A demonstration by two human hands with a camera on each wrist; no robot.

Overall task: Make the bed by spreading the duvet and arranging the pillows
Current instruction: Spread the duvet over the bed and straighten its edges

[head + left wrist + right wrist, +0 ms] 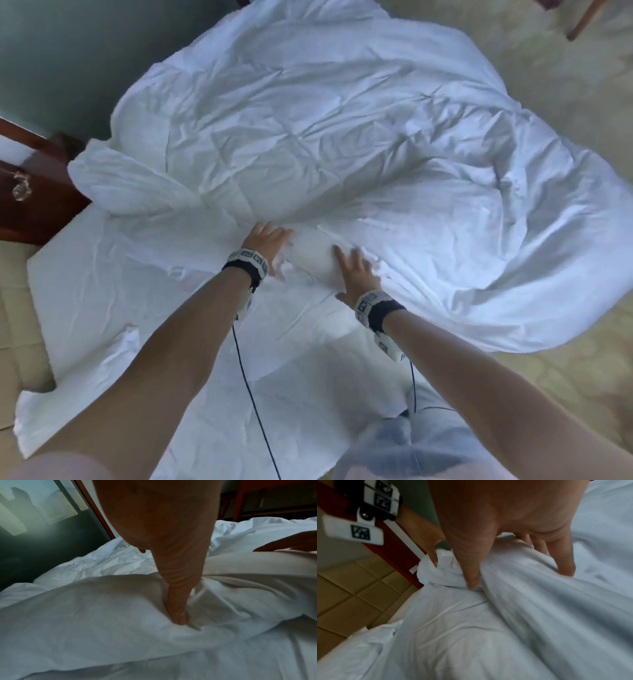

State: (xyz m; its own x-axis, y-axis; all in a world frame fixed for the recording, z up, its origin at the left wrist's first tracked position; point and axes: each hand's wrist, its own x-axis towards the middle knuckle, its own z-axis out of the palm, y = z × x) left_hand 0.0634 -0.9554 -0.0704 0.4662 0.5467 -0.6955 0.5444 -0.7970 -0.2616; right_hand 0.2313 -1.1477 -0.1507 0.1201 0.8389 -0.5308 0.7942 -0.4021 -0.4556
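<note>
A crumpled white duvet (325, 130) lies across the bed and hangs off its right side. Both my hands are on its near edge at the bed's middle. My left hand (269, 238) grips a bunched fold, thumb (176, 612) dug into the cloth, its other fingers hidden over the fold. Just to the right, my right hand (354, 270) curls thumb and fingers (565, 563) round the same raised fold (522, 563). A puffy white lump (120, 181) at the left may be a pillow or a folded duvet corner; I cannot tell which.
The bare wrinkled white sheet (137, 308) covers the near part of the mattress. A dark wooden nightstand (41, 205) stands at the bed's left, beside a dark green wall (85, 51). Beige tiled floor (565, 85) lies to the right, with a wooden furniture leg (582, 20) at top right.
</note>
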